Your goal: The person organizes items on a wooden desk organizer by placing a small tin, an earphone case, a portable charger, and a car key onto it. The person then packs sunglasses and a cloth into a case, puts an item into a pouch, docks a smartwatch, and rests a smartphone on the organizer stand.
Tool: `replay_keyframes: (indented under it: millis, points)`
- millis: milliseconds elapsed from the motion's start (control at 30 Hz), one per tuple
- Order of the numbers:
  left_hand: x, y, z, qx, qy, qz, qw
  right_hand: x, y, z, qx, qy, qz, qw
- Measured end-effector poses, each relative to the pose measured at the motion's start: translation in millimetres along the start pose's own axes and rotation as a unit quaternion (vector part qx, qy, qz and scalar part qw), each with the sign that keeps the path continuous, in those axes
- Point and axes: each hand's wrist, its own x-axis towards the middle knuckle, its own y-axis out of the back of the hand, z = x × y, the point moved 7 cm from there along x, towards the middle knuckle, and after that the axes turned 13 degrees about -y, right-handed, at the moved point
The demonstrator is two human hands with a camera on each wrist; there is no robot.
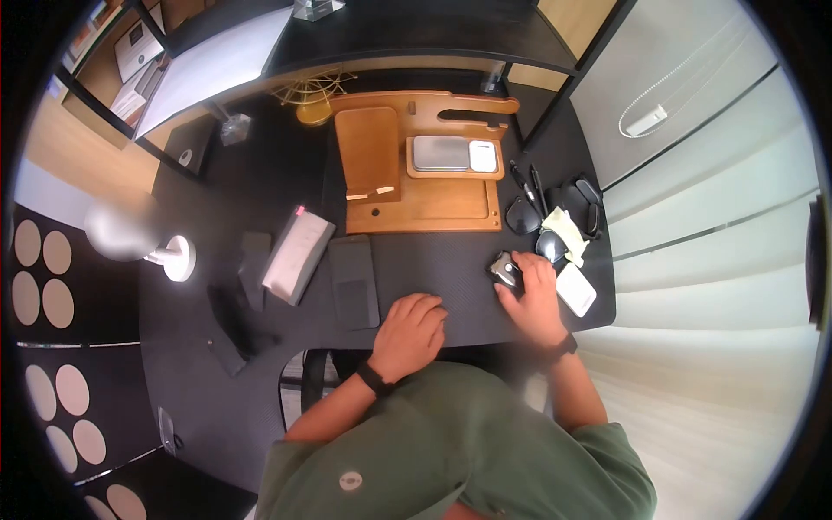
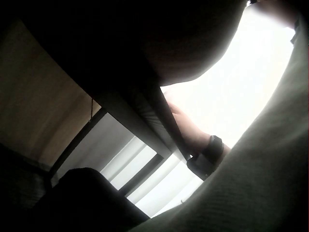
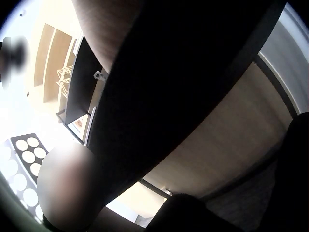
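My right hand (image 1: 536, 303) lies at the right part of the dark desk. Between its thumb and fingers it holds a small rounded black-and-silver object (image 1: 504, 270), whose exact kind I cannot tell. Close beyond those fingers are sunglasses (image 1: 549, 246) and a pale yellow cloth (image 1: 568, 234). A white rounded slab (image 1: 576, 290) lies just right of the hand. My left hand (image 1: 411, 336) rests at the front edge of the desk, fingers loosely bent, holding nothing. The left wrist view catches part of the right hand (image 2: 187, 130) above the desk edge; the right wrist view mostly shows the desk's underside.
A wooden desk organizer (image 1: 425, 217) stands at the back, carrying a silver box (image 1: 440, 153). Left of centre lie a pale zip pouch (image 1: 297, 256) and a flat black case (image 1: 354, 286). A white lamp (image 1: 178, 258) stands farther left; pens (image 1: 537, 186) lie right.
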Motion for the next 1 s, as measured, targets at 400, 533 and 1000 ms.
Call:
replay_keyframes:
  millis: [400,533,1000]
  points:
    - [-0.4,-2.3,-1.3,0.003,0.009,-0.019,1.0,1.3,-0.1,1.6,0.008,-0.009,-0.005,1.0]
    - [0.2,-2.7,-2.3,0.003,0.015,-0.016,1.0,1.0,-2.4,4.0,0.01,-0.019,-0.02,1.0]
    - [2.9,-0.4,-1.5,-0.002,0.0,-0.031,1.0,2.5,-0.8,-0.6,0.006,-0.031,-0.027,0.999]
